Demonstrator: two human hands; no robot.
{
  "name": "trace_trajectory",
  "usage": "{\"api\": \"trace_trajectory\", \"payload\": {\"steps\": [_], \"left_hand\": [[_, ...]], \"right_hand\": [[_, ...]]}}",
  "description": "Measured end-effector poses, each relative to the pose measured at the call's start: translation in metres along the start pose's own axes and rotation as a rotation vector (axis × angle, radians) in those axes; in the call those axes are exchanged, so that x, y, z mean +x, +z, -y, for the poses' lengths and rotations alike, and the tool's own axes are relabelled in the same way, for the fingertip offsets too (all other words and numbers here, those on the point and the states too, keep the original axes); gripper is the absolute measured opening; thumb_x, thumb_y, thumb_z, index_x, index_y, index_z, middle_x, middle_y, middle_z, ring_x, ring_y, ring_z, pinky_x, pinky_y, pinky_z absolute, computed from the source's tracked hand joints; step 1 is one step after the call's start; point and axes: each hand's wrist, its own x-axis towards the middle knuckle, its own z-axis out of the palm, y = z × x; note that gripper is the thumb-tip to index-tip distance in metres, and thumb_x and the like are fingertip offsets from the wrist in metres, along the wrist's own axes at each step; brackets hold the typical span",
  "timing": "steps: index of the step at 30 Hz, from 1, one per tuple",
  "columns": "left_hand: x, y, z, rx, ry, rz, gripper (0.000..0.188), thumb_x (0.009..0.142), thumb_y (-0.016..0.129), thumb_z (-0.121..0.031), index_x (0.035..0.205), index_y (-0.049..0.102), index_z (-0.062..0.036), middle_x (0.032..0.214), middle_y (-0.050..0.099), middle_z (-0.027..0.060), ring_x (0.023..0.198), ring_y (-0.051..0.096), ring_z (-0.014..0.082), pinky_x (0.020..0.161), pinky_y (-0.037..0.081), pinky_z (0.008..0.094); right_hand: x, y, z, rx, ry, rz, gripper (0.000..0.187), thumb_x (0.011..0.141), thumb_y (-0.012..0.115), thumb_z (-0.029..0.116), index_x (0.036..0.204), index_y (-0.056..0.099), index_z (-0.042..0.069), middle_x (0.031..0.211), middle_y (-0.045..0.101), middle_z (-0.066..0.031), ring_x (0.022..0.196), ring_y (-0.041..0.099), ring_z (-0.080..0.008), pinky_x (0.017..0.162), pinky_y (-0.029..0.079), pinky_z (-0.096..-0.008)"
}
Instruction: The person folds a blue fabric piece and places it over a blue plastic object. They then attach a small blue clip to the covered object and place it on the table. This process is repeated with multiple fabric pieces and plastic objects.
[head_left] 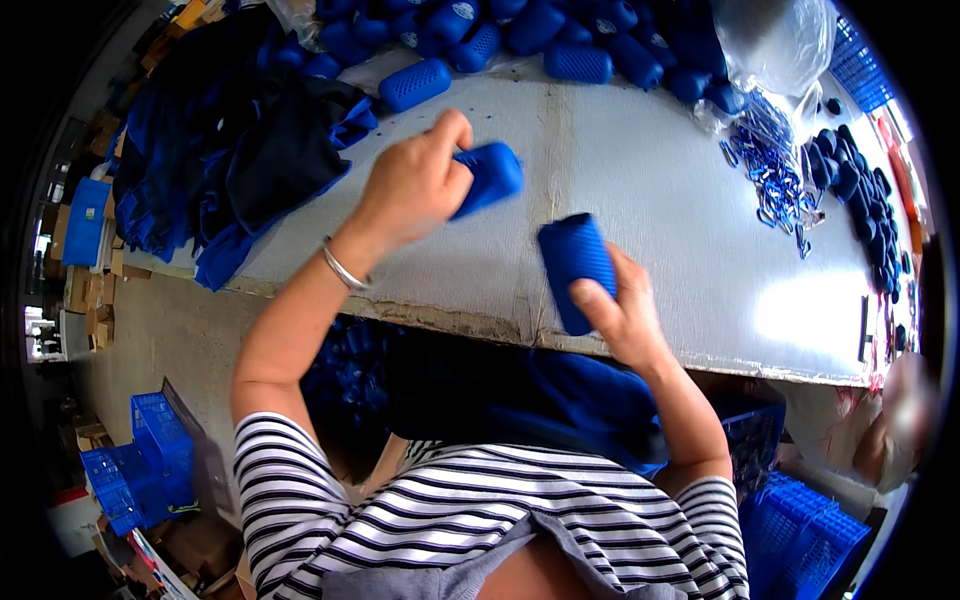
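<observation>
My left hand, with a silver bangle at its wrist, is closed on one end of a smooth-looking blue silicone case above the table. Motion blurs that case a little. To its right, my right hand grips a blue textured sleeve, thumb across its lower front, near the table's front edge. The two blue pieces are apart. Beyond my left hand, a perforated blue case lies on the table, close to a heap of similar blue cases.
Dark and blue cloth is piled on the table's left. Blue carabiner clips and dark rounded pieces lie to the right, near clear plastic bags. Blue crates stand below. Another person's arm shows at the right edge.
</observation>
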Motion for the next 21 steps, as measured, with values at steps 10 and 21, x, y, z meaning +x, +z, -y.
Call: {"api": "trace_trajectory", "payload": {"steps": [10, 21], "left_hand": [[-0.032, 0.031, -0.055, -0.359, 0.037, -0.099, 0.033, 0.074, 0.057, 0.006, 0.101, 0.042, -0.0053, 0.06, 0.045, 0.0037, 0.051, 0.048, 0.0124, 0.049, 0.04, 0.0257], [-0.031, 0.055, -0.06, -0.035, 0.282, -0.519, 0.032, 0.069, 0.072, -0.007, 0.086, 0.046, -0.0089, 0.082, 0.059, 0.0048, 0.079, 0.056, 0.0231, 0.072, 0.038, 0.0328]], "right_hand": [[0.029, 0.022, -0.009, -0.508, -0.127, -0.116, 0.047, 0.08, 0.055, 0.047, 0.08, 0.057, 0.0, 0.072, 0.059, -0.0183, 0.068, 0.06, -0.0342, 0.061, 0.046, -0.042], [0.038, -0.005, -0.023, 0.118, 0.046, -0.209, 0.051, 0.085, 0.054, 0.047, 0.091, 0.058, -0.004, 0.07, 0.058, -0.0085, 0.066, 0.053, -0.0121, 0.058, 0.044, -0.0294]]}}
